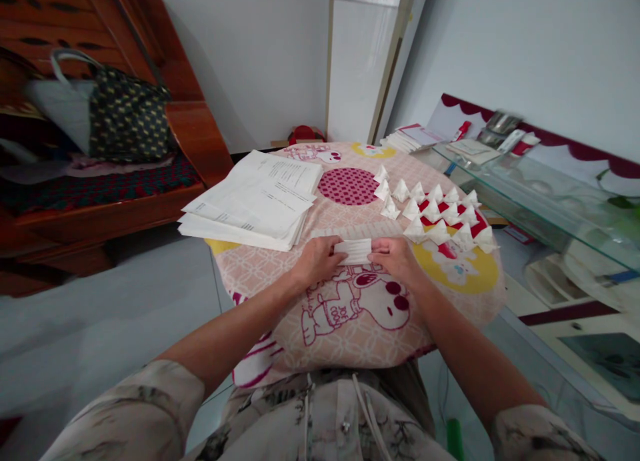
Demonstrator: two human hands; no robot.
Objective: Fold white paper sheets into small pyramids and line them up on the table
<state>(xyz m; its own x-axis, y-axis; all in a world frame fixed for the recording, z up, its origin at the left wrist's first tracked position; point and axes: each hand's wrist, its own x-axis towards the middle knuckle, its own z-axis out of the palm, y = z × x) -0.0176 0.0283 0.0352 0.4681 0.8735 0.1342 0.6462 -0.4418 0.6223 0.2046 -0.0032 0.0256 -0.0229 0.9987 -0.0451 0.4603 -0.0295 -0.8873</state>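
Observation:
My left hand [316, 261] and my right hand [397, 257] pinch the two ends of a small folded strip of white paper [353, 251] just above a round table covered with a pink cartoon cloth [350, 314]. Both hands have their fingers closed on the strip. Just beyond the strip lies another narrow white paper strip [350, 232] flat on the cloth. To the right of my right hand, several small folded white paper triangles [440, 214] stand in rows on the cloth.
A thick stack of printed sheets [255, 204] lies on the table's left part. A glass-topped counter [550, 194] with papers and small items runs along the right. A wooden bench [100, 181] with a bag stands at the left; a white appliance [360, 61] stands behind.

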